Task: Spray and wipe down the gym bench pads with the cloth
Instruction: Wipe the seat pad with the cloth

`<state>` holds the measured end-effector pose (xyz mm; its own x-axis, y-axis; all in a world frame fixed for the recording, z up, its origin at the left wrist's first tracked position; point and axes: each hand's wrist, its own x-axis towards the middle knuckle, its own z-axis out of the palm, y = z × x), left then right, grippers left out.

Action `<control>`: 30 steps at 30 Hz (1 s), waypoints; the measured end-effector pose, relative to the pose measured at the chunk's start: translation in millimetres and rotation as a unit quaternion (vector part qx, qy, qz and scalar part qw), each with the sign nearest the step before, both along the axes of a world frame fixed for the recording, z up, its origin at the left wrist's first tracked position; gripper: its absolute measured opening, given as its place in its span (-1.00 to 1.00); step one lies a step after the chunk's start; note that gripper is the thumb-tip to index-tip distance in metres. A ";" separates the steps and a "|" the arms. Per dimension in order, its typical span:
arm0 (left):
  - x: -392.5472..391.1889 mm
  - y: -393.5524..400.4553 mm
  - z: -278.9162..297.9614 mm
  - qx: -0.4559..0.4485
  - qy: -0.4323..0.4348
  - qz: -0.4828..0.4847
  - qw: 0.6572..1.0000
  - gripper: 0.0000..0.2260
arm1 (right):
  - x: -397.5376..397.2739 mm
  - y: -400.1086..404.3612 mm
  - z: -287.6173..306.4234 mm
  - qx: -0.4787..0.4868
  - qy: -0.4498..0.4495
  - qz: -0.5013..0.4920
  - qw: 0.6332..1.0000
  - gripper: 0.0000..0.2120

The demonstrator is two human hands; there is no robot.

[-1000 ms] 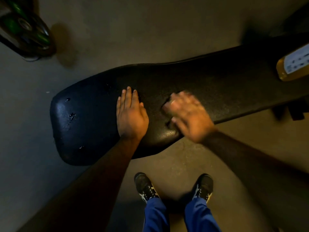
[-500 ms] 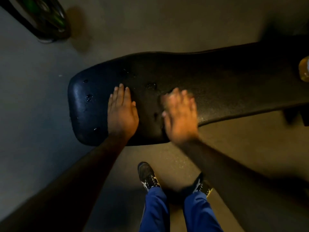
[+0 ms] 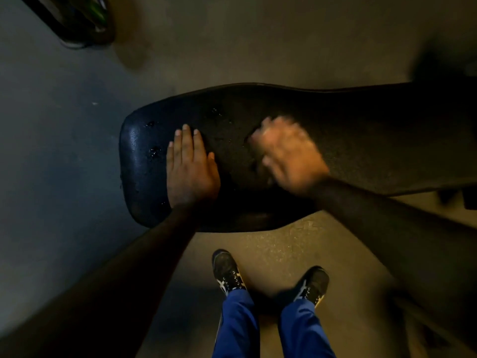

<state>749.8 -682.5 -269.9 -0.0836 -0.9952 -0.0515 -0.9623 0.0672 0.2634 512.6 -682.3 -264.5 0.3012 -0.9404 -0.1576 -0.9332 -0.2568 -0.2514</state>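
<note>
Black bench pad [image 3: 348, 130] laid long across the view, long axis running from 9 o'clock to 3 o'clock with a slight tilt; rounded wide end pointing toward 9 o'clock, narrower run passing out of the picture at 3 o'clock, so far end cut off; pad sitting above the middle of the view, over a dull grey-brown floor [image 3: 258, 42]. Left hand [image 3: 189, 169] pressed flat on the wide end, fingers straight and close together, pointing toward 12 o'clock, palm down, holding nothing. Right hand [image 3: 289, 153] just toward 3 o'clock of it, also on the pad, smeared by motion blur; fingers spread forward toward 11 o'clock; cannot tell whether curled round anything; a dark bunched patch at the fingertips possibly the cloth, black on black, too blurred to be sure. Wet droplets [image 3: 154, 152] shining on the pad toward 9 o'clock of the left hand, a few more near 12 o'clock of it. Both forearms dark and partly lost in shadow. At 6 o'clock, two dark shoes [image 3: 227, 272] and blue trouser legs [image 3: 237, 324], cut by the lower edge. At 11 o'clock, a dark round object with green flecks [image 3: 85, 19], cut off by the upper edge, not identifiable. Against half a second ago: pad's rounded end sitting further toward 3 o'clock in the view; yellow-labelled thing at the 3 o'clock edge gone from sight; right hand swung further along the pad toward 3 o'clock, away from the left; left hand unmoved on the pad.
</note>
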 end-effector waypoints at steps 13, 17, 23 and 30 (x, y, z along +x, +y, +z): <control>2.8 2.1 1.0 0.001 0.006 -0.010 1.000 -0.49 | 88.0 -81.4 8.4 0.009 -0.036 -0.167 0.985 -0.43; 4.3 2.7 -1.6 0.002 0.011 -0.011 1.000 -0.49 | 57.2 -111.3 6.8 0.009 -0.028 -0.070 0.997 -0.36; 2.8 1.6 1.4 -0.006 0.008 -0.010 1.000 -0.50 | 91.3 -76.8 10.0 0.031 -0.054 0.000 0.998 -0.45; 1.8 -1.0 0.1 0.004 -0.011 -0.004 1.000 -0.48 | 77.1 -45.9 6.7 0.017 -0.041 -0.128 0.991 -0.38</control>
